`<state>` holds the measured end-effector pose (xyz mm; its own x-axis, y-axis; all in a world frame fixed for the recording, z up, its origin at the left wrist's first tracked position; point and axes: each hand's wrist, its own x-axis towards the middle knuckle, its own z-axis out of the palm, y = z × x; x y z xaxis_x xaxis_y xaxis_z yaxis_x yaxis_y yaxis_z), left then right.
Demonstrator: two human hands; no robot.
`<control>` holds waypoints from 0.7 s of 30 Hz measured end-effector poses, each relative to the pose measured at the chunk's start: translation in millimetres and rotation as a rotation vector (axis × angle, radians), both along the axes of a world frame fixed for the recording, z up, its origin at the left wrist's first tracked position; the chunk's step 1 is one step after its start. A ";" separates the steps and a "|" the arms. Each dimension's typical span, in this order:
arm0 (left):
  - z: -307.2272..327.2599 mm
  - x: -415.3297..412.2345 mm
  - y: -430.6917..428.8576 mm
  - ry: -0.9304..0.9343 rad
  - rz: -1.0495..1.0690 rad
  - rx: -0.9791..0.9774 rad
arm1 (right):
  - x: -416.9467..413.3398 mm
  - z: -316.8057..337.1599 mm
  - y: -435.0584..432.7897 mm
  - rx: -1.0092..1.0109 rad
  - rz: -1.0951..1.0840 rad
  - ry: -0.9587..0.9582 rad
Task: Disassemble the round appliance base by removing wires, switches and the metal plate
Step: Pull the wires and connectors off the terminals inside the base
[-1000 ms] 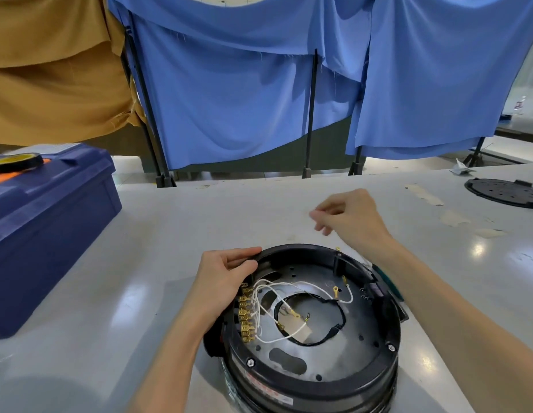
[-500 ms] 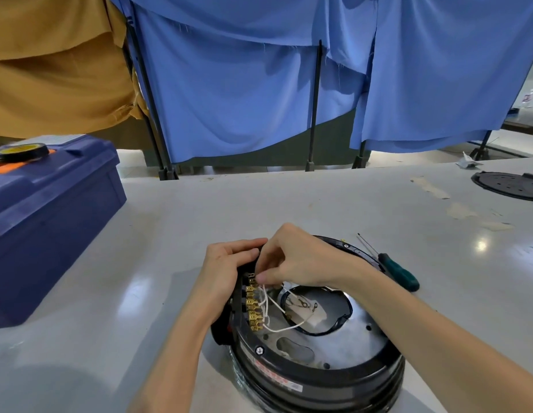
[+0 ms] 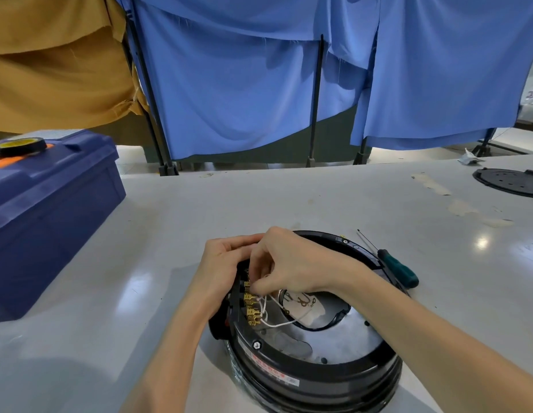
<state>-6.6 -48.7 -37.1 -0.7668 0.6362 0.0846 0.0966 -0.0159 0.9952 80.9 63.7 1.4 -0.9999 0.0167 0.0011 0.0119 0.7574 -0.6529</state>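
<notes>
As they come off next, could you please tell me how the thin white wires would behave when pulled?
Probably floppy: the white wires sag in loose loops over the metal plate. Likely light, being thin. Their ends may resist, seated on the brass terminals.

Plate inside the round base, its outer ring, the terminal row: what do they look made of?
Plate: bare metal, probably steel or aluminium; silvery, mirrors light. Outer ring: likely glossy black plastic, moulded, soft highlights. Terminals: brass-coloured metal, yellow shine; possibly plated.
</notes>
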 end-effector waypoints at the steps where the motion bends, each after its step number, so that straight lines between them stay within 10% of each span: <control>1: -0.5 0.3 -0.3 0.007 -0.007 -0.002 | -0.7 0.3 -0.5 0.020 0.009 0.002; 21: -7.7 -6.6 0.1 0.018 -0.028 -0.030 | 18.8 10.6 11.2 -0.132 -0.037 -0.013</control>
<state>-13.2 -48.7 -44.8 -0.7469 0.6602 0.0790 0.1148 0.0109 0.9933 99.7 74.9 12.0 -0.9985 0.0531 -0.0161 0.0474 0.6640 -0.7462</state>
